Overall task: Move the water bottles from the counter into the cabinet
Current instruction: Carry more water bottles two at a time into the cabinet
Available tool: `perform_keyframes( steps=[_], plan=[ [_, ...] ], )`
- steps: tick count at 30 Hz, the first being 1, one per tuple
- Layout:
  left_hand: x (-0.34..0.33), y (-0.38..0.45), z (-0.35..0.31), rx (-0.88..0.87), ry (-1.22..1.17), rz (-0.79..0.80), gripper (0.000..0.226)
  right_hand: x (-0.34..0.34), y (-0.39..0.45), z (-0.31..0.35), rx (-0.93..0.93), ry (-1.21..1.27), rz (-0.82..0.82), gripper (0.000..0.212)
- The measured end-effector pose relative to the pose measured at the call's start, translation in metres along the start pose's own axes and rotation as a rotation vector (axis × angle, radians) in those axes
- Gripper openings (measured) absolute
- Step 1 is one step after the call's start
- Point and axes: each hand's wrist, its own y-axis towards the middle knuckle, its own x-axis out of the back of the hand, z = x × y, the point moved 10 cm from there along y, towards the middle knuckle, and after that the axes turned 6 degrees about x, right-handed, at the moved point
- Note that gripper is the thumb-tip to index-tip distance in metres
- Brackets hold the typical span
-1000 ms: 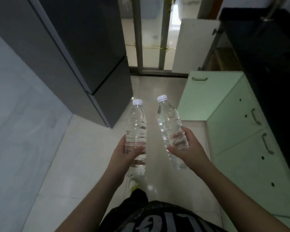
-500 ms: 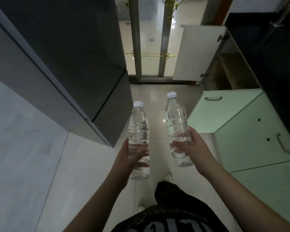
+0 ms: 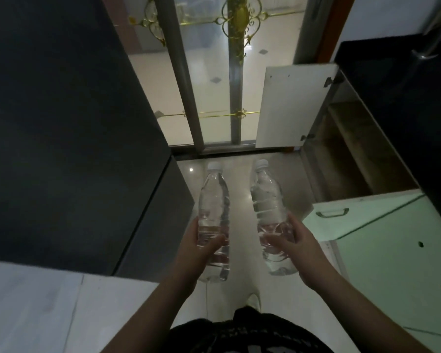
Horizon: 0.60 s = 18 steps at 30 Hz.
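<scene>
I hold two clear water bottles with white caps upright in front of me over the floor. My left hand (image 3: 199, 247) grips the lower part of the left bottle (image 3: 214, 200). My right hand (image 3: 294, 247) grips the lower part of the right bottle (image 3: 266, 200), which leans slightly left. Ahead on the right stands the open cabinet (image 3: 346, 159) under the black counter (image 3: 402, 103); its white door (image 3: 292, 105) is swung wide and dark shelves show inside. Both bottles are still short of that opening.
A tall dark refrigerator (image 3: 69, 128) fills the left side. Pale green cabinet doors (image 3: 392, 250) with handles line the right, one (image 3: 341, 217) standing ajar just right of my right hand. A glass sliding door (image 3: 209, 93) with gold trim closes the far end of the narrow tiled aisle.
I have walked forward along the aisle with both bottles; the open cabinet and glass door have come closer and lower in view. My grips on the bottles are unchanged.
</scene>
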Motion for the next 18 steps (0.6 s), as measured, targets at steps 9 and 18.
perform_keyframes(
  steps=[9,18],
  plan=[
    [0.004,0.132,-0.056,0.075,0.041,0.075,0.047,0.007,0.129,0.024,-0.022,0.045,-0.048,0.042],
    [-0.019,0.283,-0.139,0.093,0.162,0.347,0.063,0.011,0.248,0.033,-0.09,0.09,-0.225,0.051]
  ],
)
